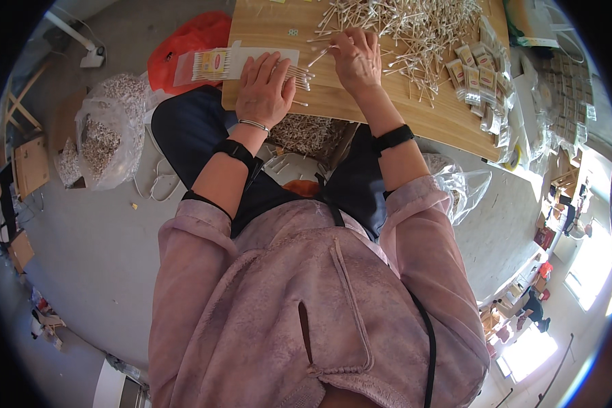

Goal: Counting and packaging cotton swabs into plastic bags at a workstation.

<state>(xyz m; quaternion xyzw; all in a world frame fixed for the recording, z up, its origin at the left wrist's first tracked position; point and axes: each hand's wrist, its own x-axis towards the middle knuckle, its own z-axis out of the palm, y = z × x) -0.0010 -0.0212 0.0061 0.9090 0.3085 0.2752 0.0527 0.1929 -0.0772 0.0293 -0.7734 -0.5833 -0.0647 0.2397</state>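
Note:
My left hand (264, 87) lies flat on the wooden table (415, 112), pressing down a small row of cotton swabs (299, 75) whose tips stick out past my fingers. My right hand (357, 58) is pinching a few swabs at the edge of a big loose pile of cotton swabs (415, 27). A clear packet with a printed label, filled with swabs (214, 64), lies just left of my left hand on a white sheet.
Several filled swab packets (479, 81) are stacked along the table's right side. A red plastic bag (187, 47) and clear bags of swabs (105, 129) sit on the floor at the left. Another clear bag (466, 187) hangs by my right elbow.

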